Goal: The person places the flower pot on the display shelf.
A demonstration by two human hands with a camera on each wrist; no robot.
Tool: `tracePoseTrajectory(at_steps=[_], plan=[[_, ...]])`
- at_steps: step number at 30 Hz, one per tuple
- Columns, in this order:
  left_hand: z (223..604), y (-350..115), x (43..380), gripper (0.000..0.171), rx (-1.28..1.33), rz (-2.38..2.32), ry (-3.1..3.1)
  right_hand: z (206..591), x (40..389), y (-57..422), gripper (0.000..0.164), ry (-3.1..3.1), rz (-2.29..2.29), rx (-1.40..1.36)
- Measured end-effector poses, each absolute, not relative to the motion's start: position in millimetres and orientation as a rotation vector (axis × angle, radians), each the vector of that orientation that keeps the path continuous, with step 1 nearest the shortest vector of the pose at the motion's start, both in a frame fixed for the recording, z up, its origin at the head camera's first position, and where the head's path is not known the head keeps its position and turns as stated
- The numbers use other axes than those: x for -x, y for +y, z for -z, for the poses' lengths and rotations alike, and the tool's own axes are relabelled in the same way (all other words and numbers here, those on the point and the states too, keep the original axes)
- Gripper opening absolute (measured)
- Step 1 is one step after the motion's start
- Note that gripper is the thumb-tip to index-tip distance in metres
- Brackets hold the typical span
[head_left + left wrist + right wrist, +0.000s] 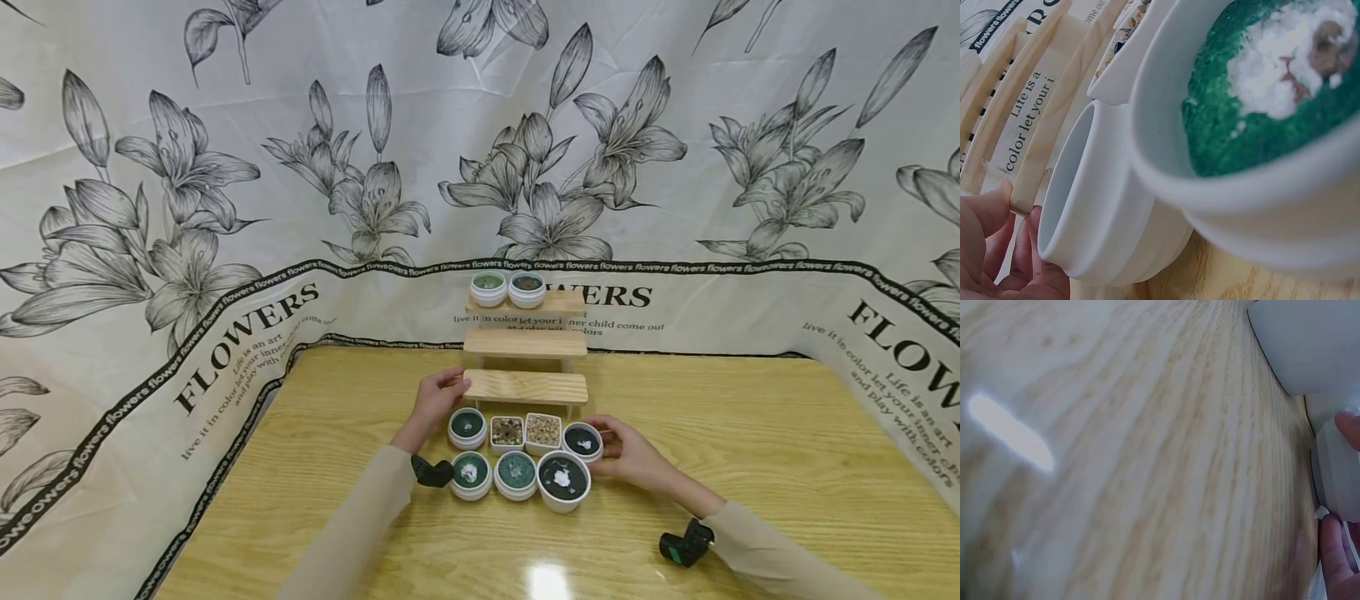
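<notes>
My left hand (437,403) pinches the left end of the lowest board of a tiered wooden stand (525,386); the left wrist view shows the thumb on top of the board (1047,137) and fingers beneath it. On the right, my right hand (632,451) grips a round white pot (582,442) with dark filling and a white patch. Thumb and fingers lie at the side of that pot (1335,469) in the right wrist view. Just in front of it stands a larger white pot (564,481), also dark inside.
Green-filled round pots (468,427) and two square pots (507,433) of pebbles stand before the stand. Two more round pots (488,288) sit on its top board. A flower-printed cloth (375,308) hangs behind the wooden table (337,400).
</notes>
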State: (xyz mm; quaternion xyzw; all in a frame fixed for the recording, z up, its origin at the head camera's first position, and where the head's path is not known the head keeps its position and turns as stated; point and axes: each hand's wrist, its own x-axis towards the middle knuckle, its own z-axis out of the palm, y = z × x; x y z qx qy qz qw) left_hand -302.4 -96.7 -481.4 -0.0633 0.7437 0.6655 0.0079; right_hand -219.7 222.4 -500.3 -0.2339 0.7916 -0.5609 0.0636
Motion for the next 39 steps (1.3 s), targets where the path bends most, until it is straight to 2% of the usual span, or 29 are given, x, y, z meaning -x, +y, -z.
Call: tracePoseTrajectory(at_steps=[16,26,39], plan=[[477.1,-95.5,298.8,0.034,0.191,-2.096,2.311,495.7,216.2,221.1,0.062,2.401,1.681,0.748],[481.6,-95.4,302.3,0.034,0.216,-2.097,2.309,491.7,209.2,229.7,0.071,2.438,1.657,0.572],[482.3,-95.2,303.0,0.034,0.247,-2.082,2.310,488.2,205.8,246.9,0.072,2.545,1.637,0.440]])
